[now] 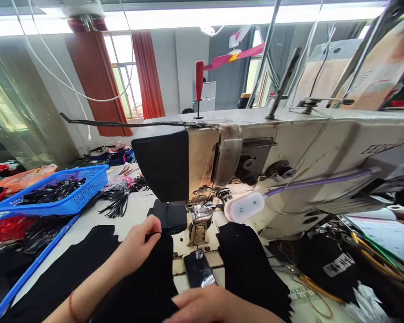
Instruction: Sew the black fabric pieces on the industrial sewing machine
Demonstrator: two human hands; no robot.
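Observation:
My left hand [139,242] pinches the edge of a black fabric piece [144,278] just left of the presser foot [198,224] of a white industrial sewing machine [289,157]. My right hand [205,307] lies low at the frame's bottom, its fingers pressed on the same black fabric near a shiny metal plate [198,269]. Another black fabric piece [249,264] lies to the right of the foot.
A blue basket [63,204] of black strips stands at the left, with loose black straps [119,202] beside it. A white lamp head [244,206] juts out by the needle. Scissors [306,280], labels and cables clutter the right side.

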